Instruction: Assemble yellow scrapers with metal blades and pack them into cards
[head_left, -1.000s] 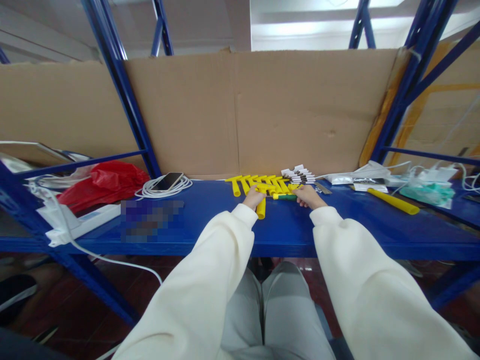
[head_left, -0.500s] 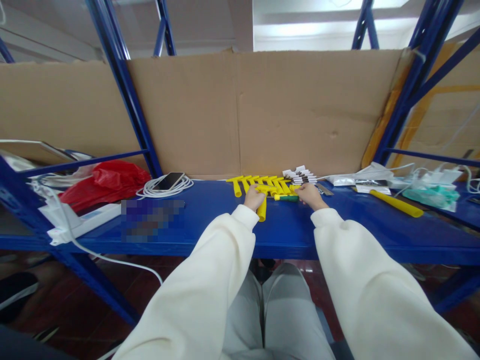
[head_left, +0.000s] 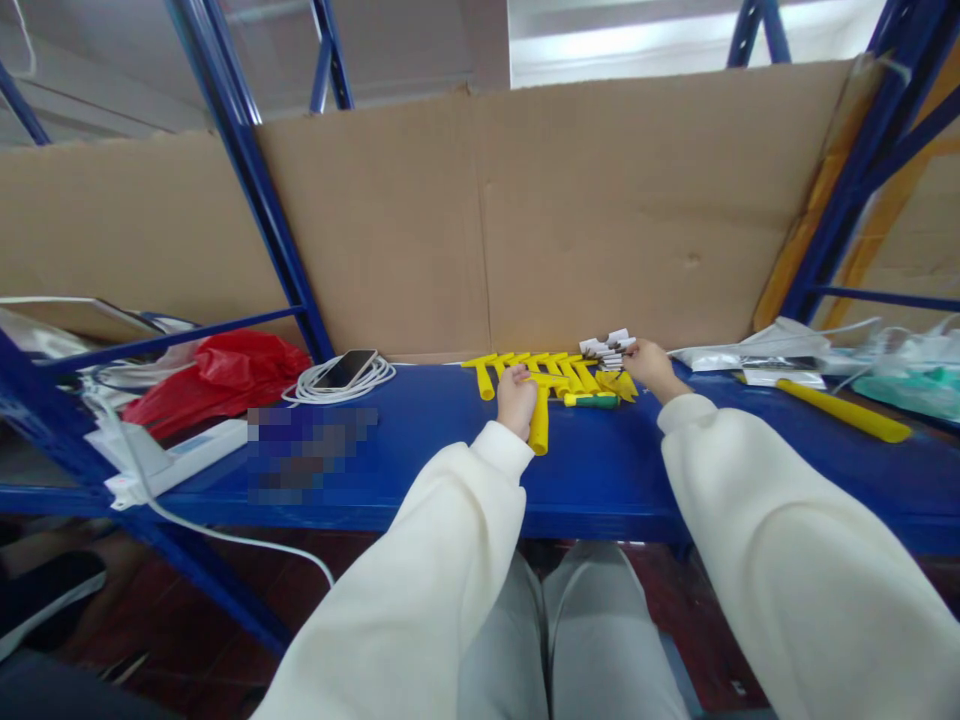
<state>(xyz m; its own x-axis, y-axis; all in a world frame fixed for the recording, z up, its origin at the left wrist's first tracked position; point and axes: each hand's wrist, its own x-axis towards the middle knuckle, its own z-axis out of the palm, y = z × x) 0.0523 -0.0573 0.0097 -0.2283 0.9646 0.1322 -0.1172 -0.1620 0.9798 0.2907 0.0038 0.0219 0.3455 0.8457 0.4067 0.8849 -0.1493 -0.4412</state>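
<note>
My left hand (head_left: 517, 400) is closed around a yellow T-shaped scraper (head_left: 538, 425), its round handle pointing toward me. My right hand (head_left: 649, 368) reaches to a pile of small white packets (head_left: 606, 348) with dark marks, its fingertips pinched at the pile's right edge; what they grip is partly hidden. Behind my left hand lies a row of several more yellow scrapers (head_left: 486, 382). Between the hands rests a green-and-yellow screwdriver (head_left: 592, 400). Loose yellow flat pieces (head_left: 619, 385) lie just below the packets.
On the left are a phone (head_left: 349, 368) on a coiled white cable (head_left: 307, 388), a red plastic bag (head_left: 225, 365) and a white power strip (head_left: 180, 455). A yellow tube (head_left: 844, 410) and silvery packets (head_left: 784, 372) lie right. Cardboard (head_left: 390, 230) closes off the back of the blue shelf (head_left: 450, 465).
My right hand has moved from beside the screwdriver and yellow pieces up to the white packets. My left hand still holds the scraper. The camera view has shifted slightly.
</note>
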